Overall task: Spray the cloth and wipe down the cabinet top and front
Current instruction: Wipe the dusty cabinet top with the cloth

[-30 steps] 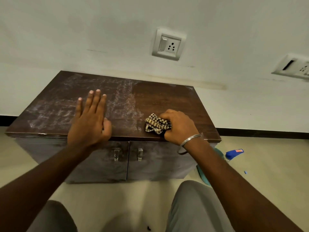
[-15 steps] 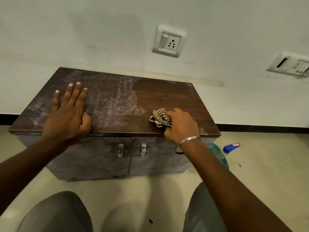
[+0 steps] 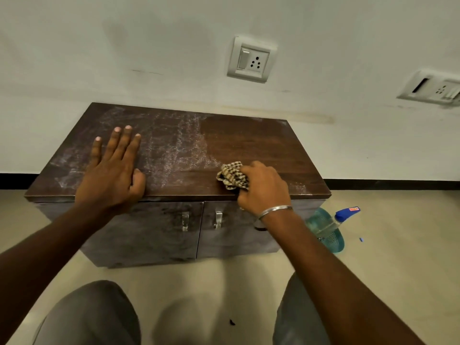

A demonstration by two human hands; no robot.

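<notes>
The bunched checked cloth [image 3: 232, 176] sits at the front edge of the dark cabinet [image 3: 249, 143] top, right of middle. The top is chalky left, clean right. The spray bottle [image 3: 333, 221] rests on the floor beside the cabinet's right end.

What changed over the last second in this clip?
The left hand slid left across the dusty cabinet top, still flat. The right hand still grips the checked cloth near the front edge, barely shifted. Nothing taken or released; spray bottle unmoved.
</notes>
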